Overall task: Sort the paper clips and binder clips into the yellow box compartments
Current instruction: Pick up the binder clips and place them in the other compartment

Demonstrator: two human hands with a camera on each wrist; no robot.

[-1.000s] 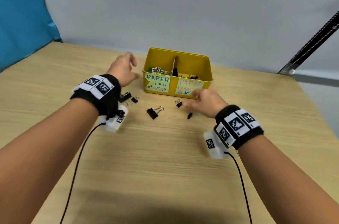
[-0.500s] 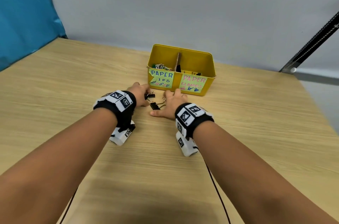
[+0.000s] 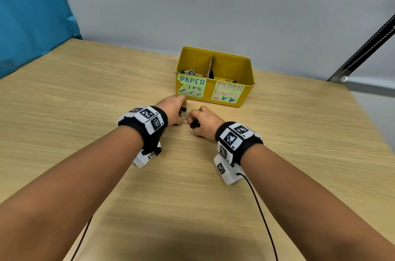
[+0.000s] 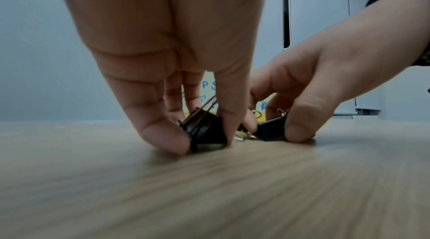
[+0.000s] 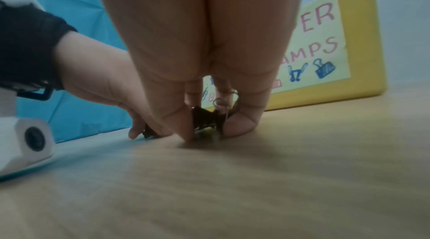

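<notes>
The yellow box (image 3: 245, 72) stands at the table's far middle, split by a cardboard divider (image 3: 211, 67). Its left half, labelled for paper clips, holds paper clips (image 3: 190, 72); its right half, labelled for clamps, holds dark binder clips (image 3: 229, 80). Just in front of it, my left hand (image 3: 174, 109) pinches a black binder clip (image 4: 204, 129) on the table between thumb and fingers. Close beside it, my right hand (image 3: 205, 121) pinches another black binder clip (image 4: 272, 131), seen as a dark shape (image 5: 206, 118) between its fingertips. More clips lie hidden between the hands.
The wooden table (image 3: 85, 100) spreads wide to the left, right and toward me. A blue sheet (image 3: 32, 14) hangs at the far left and a grey wall rises behind the box. A black rail (image 3: 363, 46) runs diagonally at the right. Cables trail from both wrist cameras.
Both hands have come together in front of the box. The spread binder clips from a second ago are now gathered between the fingers, and each hand has closed on one.
</notes>
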